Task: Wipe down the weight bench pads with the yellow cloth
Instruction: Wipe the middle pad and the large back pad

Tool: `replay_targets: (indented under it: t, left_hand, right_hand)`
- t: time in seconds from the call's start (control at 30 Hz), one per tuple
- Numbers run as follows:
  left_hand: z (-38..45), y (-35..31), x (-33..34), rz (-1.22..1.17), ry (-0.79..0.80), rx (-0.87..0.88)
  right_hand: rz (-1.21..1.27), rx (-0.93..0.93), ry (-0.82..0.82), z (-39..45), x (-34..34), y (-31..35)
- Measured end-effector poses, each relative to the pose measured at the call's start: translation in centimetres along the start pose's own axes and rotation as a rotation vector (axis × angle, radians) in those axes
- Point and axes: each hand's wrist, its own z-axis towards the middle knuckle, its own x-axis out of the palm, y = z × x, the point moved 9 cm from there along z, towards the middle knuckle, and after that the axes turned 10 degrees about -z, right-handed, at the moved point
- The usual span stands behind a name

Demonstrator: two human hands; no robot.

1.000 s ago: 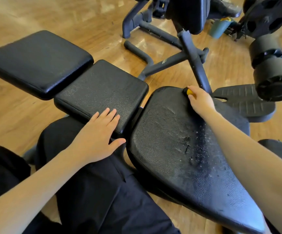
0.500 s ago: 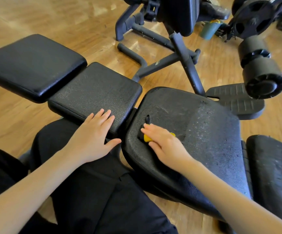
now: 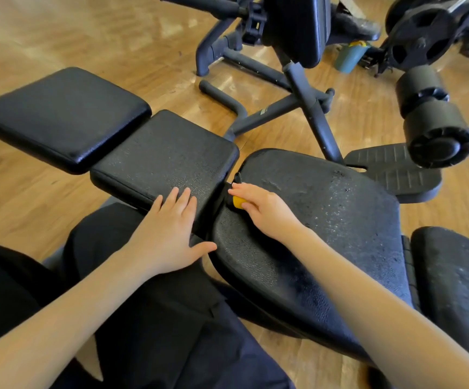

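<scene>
Fingers of your right hand (image 3: 267, 211) curl over the yellow cloth (image 3: 238, 202) (mostly hidden, seemingly bunched) on the large pad (image 3: 326, 220); your left hand (image 3: 168, 234) lies flat, fingers straight, on the middle pad (image 3: 165, 153).

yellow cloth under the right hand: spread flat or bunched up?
Bunched. Only a small rounded lump of the yellow cloth shows beneath the right hand, at the wide textured black seat pad edge. None lies spread.

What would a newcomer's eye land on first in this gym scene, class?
First, the small bright yellow cloth under the right hand, at the left edge of the wide black textured seat pad. Next, the left hand lying flat on the square black middle pad. Far right, two black foam rollers stand out.
</scene>
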Motion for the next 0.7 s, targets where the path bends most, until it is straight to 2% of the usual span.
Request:
replay_targets:
  t: [0.23, 0.37, 0.5, 0.7]
  left_hand:
    - [0.4, -0.2, 0.2, 0.072, 0.101, 0.010]
    - [-1.2, -1.8, 1.3, -0.035, 0.180, -0.039]
    - [-3.2, -4.8, 2.7, -0.036, 0.282, -0.014]
    - [-3.9, -5.5, 3.0, -0.051, 0.248, -0.024]
  right_hand:
    - [-0.012, 0.000, -0.012, -0.2, 0.1, 0.2]
    - [-0.004, -0.028, 0.007, -1.4, 0.4, 1.4]
    - [-0.004, -0.061, -0.005, -4.3, 0.7, 2.9]
    - [-0.006, -0.075, 0.047, -10.3, 0.1, 3.8]
